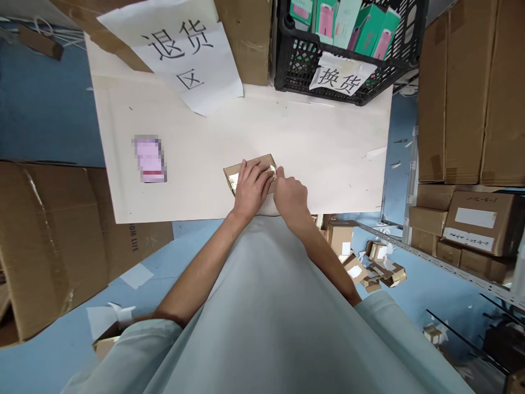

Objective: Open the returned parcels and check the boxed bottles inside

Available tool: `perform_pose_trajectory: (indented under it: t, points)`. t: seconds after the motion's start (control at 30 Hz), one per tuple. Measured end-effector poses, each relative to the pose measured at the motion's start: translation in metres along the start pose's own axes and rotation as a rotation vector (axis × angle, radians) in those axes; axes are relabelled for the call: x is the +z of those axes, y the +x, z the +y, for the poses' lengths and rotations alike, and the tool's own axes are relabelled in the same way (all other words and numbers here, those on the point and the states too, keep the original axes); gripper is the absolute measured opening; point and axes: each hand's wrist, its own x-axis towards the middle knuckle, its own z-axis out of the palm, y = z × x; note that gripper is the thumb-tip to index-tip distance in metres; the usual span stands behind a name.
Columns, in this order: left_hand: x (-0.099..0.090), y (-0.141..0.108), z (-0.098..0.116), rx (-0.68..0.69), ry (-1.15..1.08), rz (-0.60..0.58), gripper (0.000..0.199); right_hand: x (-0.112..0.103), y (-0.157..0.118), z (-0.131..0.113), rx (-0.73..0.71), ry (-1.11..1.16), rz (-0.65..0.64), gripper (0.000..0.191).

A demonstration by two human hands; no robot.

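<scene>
A small flat cardboard box (267,160) lies at the table's front edge, close to my body. Across its top rests my left hand (251,186), fingers curled over the box and holding it. Shiny clear tape (272,171) shows at the box's right end, between my two hands. My right hand (290,196) is closed in a fist at that end, its thumb against the box's edge beside the tape. Whatever lies inside its fingers is hidden. Part of a white label (233,181) is visible on the box, left of my left hand.
On the white table (328,142), a blurred pink item (150,158) lies to the left. A black crate (295,71) of green and pink boxes stands at the back, near a paper sign (192,60). Large cartons (53,235) flank the left; stacked boxes (471,221) fill the right shelf.
</scene>
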Motion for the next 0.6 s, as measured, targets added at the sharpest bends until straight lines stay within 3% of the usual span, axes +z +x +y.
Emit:
perform_pose_trajectory:
  t: [0.23, 0.37, 0.5, 0.6]
  points:
    - [0.005, -0.002, -0.006, 0.081, 0.06, 0.01, 0.028, 0.015, -0.004, 0.01, 0.059, -0.03, -0.04, 0.045]
    - [0.005, -0.003, -0.01, 0.117, 0.093, 0.042, 0.029, 0.018, -0.018, 0.016, 0.049, 0.0, -0.027, 0.049]
    - [-0.004, -0.014, -0.02, 0.148, 0.085, 0.07, 0.03, 0.03, -0.034, 0.037, 0.117, 0.1, 0.093, 0.053]
    - [-0.018, -0.033, -0.036, 0.13, 0.079, 0.118, 0.034, 0.057, -0.011, 0.065, 0.221, 0.198, 0.205, 0.056]
